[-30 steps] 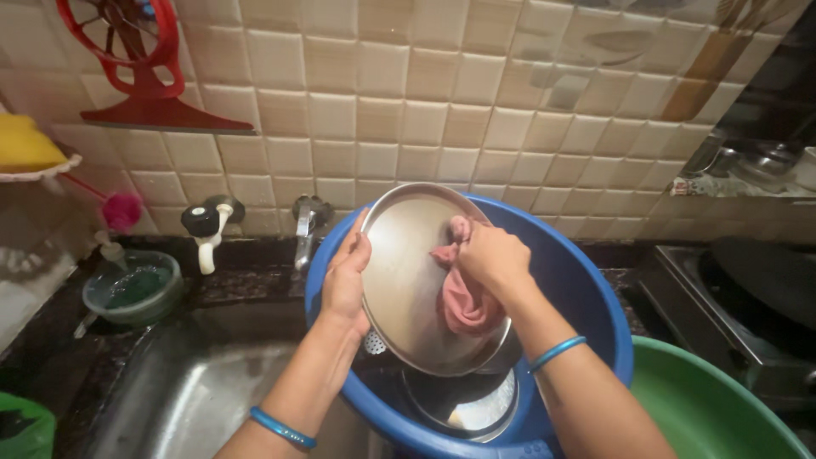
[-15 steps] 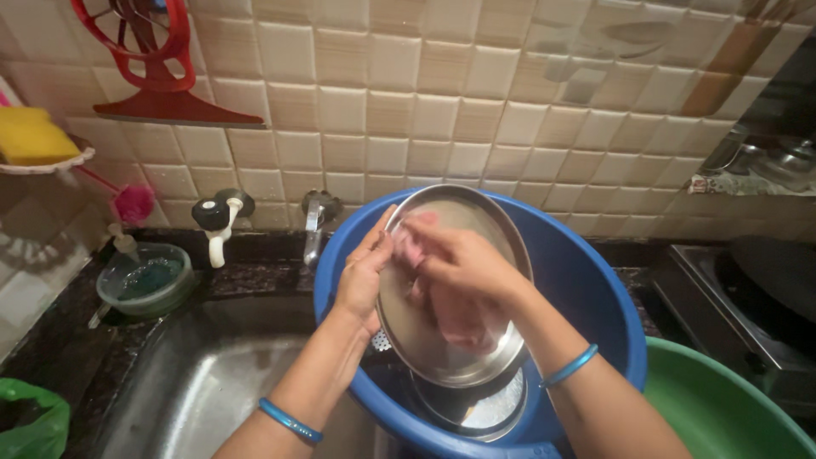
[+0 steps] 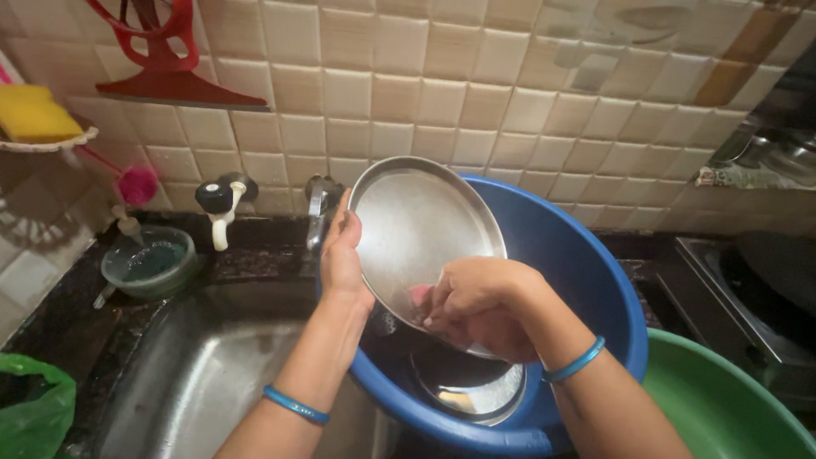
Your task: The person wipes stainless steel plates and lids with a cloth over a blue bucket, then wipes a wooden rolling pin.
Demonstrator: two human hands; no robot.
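Scrubbing plate over tub.
Our left hand grips the rim of the round steel plate, tilted above the blue plastic tub; our right hand, fingers curled, presses a pink scrubber against its lower face.

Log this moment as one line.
left hand: holds plate rim | right hand: rubs pink scrubber on plate | under: blue tub

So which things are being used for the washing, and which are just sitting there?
In use:
left hand
right hand
steel plate
pink scrubber
blue tub

Just sitting there:
green tub
sink
tap
small bowl
yellow sponge
green bag
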